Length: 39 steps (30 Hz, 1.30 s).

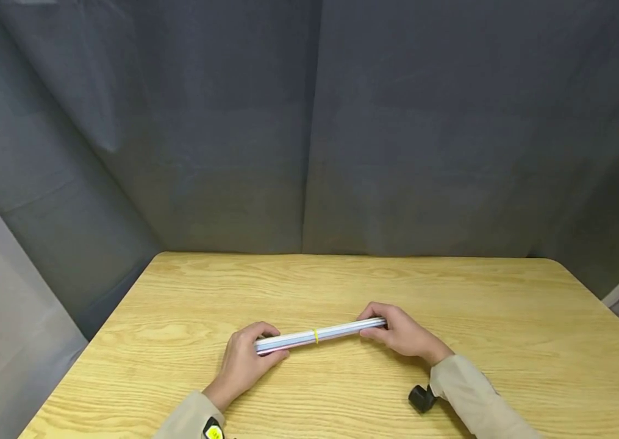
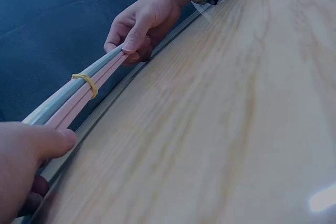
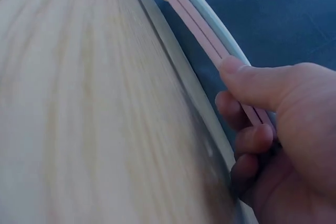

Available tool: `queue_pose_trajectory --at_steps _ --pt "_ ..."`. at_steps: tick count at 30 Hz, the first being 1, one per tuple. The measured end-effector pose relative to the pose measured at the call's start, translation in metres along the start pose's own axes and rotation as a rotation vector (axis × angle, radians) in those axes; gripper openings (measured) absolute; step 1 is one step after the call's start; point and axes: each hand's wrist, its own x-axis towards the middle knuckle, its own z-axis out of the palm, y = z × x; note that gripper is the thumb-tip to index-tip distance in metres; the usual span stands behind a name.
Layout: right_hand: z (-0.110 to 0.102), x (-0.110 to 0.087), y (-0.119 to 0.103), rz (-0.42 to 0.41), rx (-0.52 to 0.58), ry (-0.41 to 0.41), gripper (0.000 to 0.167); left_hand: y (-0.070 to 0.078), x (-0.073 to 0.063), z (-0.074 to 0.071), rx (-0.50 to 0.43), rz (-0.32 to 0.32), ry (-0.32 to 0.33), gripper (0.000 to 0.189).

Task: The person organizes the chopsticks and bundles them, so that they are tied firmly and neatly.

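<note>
A long, slim bundle [image 1: 342,330] of white, pale blue and pink layers, seen edge-on, spans the space between both hands. Around its middle runs a yellow rubber band [image 1: 316,336]. My left hand [image 1: 243,360] grips the left end, thumb on the near side and fingers on the far side. The right end is pinched by my right hand [image 1: 405,332] in the same way. In the left wrist view, pink layers and the band [image 2: 86,84] show between the hands. The right wrist view shows my right thumb [image 3: 257,80] pressed along the bundle, other fingers curled beneath.
A wooden table [image 1: 309,402] lies under the hands, with dark grey curtains [image 1: 309,122] behind it. A black device [image 1: 421,399] sits at the right cuff, and another with a yellow label [image 1: 213,429] at the left cuff.
</note>
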Motion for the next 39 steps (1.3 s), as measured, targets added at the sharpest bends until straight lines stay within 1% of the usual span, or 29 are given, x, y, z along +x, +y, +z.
queue_pose_trajectory --at_steps 5,9,10,14,18,23,26,29,36,39 --pt "0.000 -0.001 0.003 0.033 0.018 0.015 0.010 -0.001 0.000 -0.002 0.095 0.040 0.042 0.034" --pt "0.001 0.000 0.003 0.063 0.018 0.014 0.011 -0.002 0.000 -0.004 0.134 0.046 0.049 0.034" --pt "0.001 0.000 0.004 0.067 0.012 0.015 0.011 -0.002 0.000 -0.004 0.135 0.042 0.042 0.033" --pt "0.000 0.000 0.004 0.075 -0.015 0.020 0.011 -0.004 0.001 -0.005 0.109 0.030 0.009 0.031" --pt "0.000 0.001 0.005 0.056 -0.051 0.034 0.010 -0.006 0.001 -0.004 0.071 0.014 -0.011 0.030" --pt "0.001 0.000 0.008 0.032 -0.112 0.051 0.010 -0.008 0.001 -0.004 0.040 -0.038 -0.037 0.029" --pt "0.002 -0.002 0.009 0.020 -0.119 0.061 0.010 -0.009 0.000 -0.004 0.022 -0.072 -0.068 0.029" --pt "0.003 -0.004 0.008 0.009 -0.113 0.070 0.011 -0.010 0.001 -0.004 0.007 -0.085 -0.091 0.028" --pt "0.003 -0.003 0.005 0.008 -0.095 0.082 0.016 -0.013 0.002 -0.005 -0.036 -0.096 -0.080 0.032" --pt "0.005 -0.003 0.005 0.017 -0.071 0.087 0.020 -0.013 0.001 -0.007 -0.099 -0.127 -0.075 0.038"
